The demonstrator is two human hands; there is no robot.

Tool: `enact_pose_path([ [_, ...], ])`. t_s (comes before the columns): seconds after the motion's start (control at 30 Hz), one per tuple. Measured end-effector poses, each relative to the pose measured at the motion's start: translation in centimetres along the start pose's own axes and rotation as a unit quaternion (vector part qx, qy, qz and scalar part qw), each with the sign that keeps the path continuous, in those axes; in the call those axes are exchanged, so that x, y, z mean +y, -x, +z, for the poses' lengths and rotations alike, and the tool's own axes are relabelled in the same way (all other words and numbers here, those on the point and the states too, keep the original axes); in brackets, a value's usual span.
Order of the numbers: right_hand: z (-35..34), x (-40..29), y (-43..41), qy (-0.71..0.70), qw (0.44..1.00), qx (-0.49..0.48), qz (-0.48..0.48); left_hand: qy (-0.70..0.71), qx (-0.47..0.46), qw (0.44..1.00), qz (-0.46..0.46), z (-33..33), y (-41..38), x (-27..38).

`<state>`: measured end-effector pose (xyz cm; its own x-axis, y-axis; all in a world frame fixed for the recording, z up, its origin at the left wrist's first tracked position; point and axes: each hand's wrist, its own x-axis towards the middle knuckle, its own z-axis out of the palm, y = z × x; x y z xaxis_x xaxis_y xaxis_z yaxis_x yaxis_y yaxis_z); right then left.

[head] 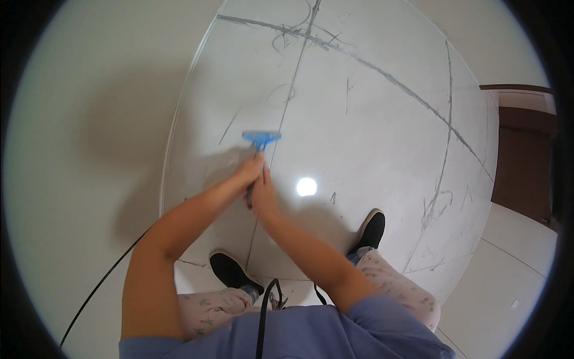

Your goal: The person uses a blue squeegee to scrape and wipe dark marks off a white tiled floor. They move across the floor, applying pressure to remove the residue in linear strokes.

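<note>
A scraper with a wide blue head (261, 136) is held out over pale floor tiles (358, 148). My left hand (250, 169) grips its handle close to the head. Just behind it, my right hand (263, 194) is wrapped round the lower part of the same handle, whose dark end shows below the fingers. The head lies beside a thin tile joint (293, 80). Whether its blade touches the floor, I cannot tell. A short grey streak (230, 125) marks the tile ahead and to the left.
Grey smears follow the wider joint (385, 77) farther off. Along the left runs a plain wall (112, 112), with a black cable (107, 273) near it. A dark brown door (522, 166) stands at right. Black shoes (231, 269) are on both my feet, set apart.
</note>
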<state>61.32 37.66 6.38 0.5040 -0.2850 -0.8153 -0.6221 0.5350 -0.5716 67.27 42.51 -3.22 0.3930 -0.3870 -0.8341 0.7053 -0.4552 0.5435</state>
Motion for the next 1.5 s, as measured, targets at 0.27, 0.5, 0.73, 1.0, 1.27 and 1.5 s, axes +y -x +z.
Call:
enact_pose_path([
  [0.27,-0.4,-2.4,-4.0,0.031,0.999,0.031,-0.030,0.049,0.004,0.999,-0.001,0.8,2.3,5.0],
  [0.5,0.6,-5.0,-5.1,-0.021,0.999,0.027,0.020,0.032,-0.056,0.995,-0.081,-0.3,0.5,8.0],
  [0.73,-0.9,-3.6,-6.8,0.110,0.985,0.062,-0.121,0.049,0.070,0.982,0.170,1.5,-3.8,3.9],
  [1.0,-1.8,-11.0,-7.9,-0.008,1.000,-0.013,-0.021,0.019,0.010,1.000,0.018,3.0,-3.3,12.1],
  [1.27,-4.0,-6.3,-3.4,0.032,0.997,0.045,-0.052,-0.032,-0.017,0.993,0.114,5.0,-1.1,7.2],
  [1.5,-5.0,-9.5,-4.4,0.007,0.998,0.058,0.009,0.066,-0.043,0.992,0.096,6.6,-1.7,10.0],
])
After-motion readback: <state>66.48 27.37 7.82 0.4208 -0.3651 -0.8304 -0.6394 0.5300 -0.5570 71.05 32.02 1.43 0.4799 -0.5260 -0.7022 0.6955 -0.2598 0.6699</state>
